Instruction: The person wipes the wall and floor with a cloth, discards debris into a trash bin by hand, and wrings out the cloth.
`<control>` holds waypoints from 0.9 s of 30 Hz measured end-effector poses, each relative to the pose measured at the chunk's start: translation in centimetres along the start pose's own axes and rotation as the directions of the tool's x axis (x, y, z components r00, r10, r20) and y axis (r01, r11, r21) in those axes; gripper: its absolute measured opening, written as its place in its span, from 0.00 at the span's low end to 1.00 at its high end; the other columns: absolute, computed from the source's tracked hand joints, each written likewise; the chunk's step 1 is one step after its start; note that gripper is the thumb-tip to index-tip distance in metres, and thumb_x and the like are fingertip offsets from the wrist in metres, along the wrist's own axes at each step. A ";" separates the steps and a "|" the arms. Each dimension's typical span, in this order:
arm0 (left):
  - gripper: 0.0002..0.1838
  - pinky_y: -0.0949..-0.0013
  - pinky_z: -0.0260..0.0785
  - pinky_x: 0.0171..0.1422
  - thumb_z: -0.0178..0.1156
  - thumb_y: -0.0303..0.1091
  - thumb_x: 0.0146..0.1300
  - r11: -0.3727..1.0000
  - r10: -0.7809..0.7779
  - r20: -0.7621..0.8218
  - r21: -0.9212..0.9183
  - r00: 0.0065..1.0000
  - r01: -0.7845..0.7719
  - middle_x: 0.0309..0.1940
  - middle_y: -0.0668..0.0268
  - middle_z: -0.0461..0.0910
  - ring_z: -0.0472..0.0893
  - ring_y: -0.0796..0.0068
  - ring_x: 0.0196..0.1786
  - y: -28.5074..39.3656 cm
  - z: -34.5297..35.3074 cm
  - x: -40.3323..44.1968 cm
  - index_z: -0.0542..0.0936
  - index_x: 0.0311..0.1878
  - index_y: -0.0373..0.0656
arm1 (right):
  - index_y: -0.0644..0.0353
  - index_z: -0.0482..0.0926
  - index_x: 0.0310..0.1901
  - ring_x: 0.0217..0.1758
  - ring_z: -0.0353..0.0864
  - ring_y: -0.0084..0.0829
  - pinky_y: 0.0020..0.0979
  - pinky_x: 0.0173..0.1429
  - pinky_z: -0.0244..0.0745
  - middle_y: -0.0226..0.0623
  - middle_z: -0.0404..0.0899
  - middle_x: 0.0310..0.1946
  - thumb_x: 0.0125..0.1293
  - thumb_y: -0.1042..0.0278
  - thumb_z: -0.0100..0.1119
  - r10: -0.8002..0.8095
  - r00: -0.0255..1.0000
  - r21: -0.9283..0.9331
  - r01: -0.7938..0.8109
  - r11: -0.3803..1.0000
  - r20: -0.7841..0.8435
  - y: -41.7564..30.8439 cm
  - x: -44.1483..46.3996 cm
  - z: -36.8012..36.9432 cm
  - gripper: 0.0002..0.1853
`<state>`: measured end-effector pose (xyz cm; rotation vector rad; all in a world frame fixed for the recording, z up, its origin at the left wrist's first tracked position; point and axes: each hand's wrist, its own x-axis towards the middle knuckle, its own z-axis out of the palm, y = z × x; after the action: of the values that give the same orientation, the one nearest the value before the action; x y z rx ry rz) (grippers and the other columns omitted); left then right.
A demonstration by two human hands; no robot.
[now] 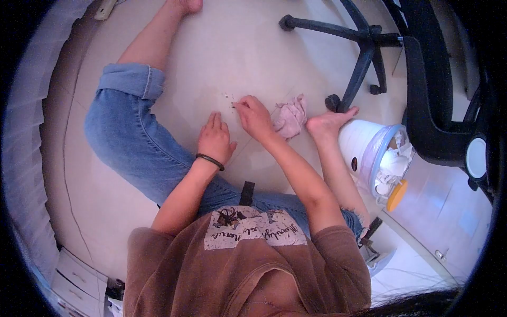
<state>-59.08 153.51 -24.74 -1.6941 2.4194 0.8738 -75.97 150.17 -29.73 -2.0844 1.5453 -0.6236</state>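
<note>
My left hand (pixel 215 140) lies on the pale floor with its fingers stretched out, a dark bangle (pixel 210 161) round the wrist. Just ahead and to its right, my right hand (pixel 254 118) is pinched together at the fingertips, low over the floor. A tiny dark speck shows at the fingertips, too small to name. Beside them lie some small dark and white crumbs (pixel 228 96). A crumpled pink cloth (pixel 291 117) rests on the floor to the right of my right hand.
My bent legs in rolled jeans (pixel 134 124) frame the floor on both sides. A white bin (pixel 360 150) full of waste stands tilted in view at right, near my bare foot. The black chair base (pixel 364 38) is beyond it. A cable (pixel 67 179) runs along the left.
</note>
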 end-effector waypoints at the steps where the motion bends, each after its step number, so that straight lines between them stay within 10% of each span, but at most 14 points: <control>1: 0.34 0.57 0.58 0.70 0.67 0.44 0.50 1.000 -0.003 0.014 -0.016 1.000 0.003 0.66 0.47 0.62 0.59 0.53 0.70 0.0 -0.2 0.1 0.71 0.55 0.29 | 0.61 0.79 0.41 0.40 0.74 0.42 0.40 0.43 0.72 0.41 0.73 0.36 0.59 0.74 0.53 -0.015 1.000 0.034 0.016 0.999 -0.021 -0.3 0.2 -0.4 0.10; 10: 0.32 0.58 0.60 0.67 0.68 0.47 0.49 1.000 0.008 -0.023 0.003 1.000 -0.008 0.64 0.48 0.63 0.60 0.56 0.70 -0.1 0.4 0.1 0.74 0.51 0.31 | 0.58 0.80 0.44 0.41 0.75 0.41 0.40 0.44 0.72 0.40 0.74 0.36 0.57 0.74 0.55 -0.058 0.985 -0.130 0.080 0.988 0.164 -0.3 0.4 -0.9 0.13; 27: 0.38 0.57 0.57 0.70 0.67 0.47 0.50 0.999 0.015 0.055 -0.038 0.998 -0.013 0.64 0.45 0.63 0.61 0.51 0.69 0.0 -0.5 0.1 0.68 0.58 0.27 | 0.60 0.78 0.36 0.39 0.74 0.40 0.40 0.41 0.70 0.37 0.73 0.35 0.55 0.70 0.57 -0.019 0.992 -0.184 -0.004 0.983 -0.123 -1.7 -0.1 0.6 0.07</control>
<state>-58.98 153.22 -24.32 -1.6441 2.3974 0.9609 -74.36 150.73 -29.13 -2.2249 1.7234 -0.6458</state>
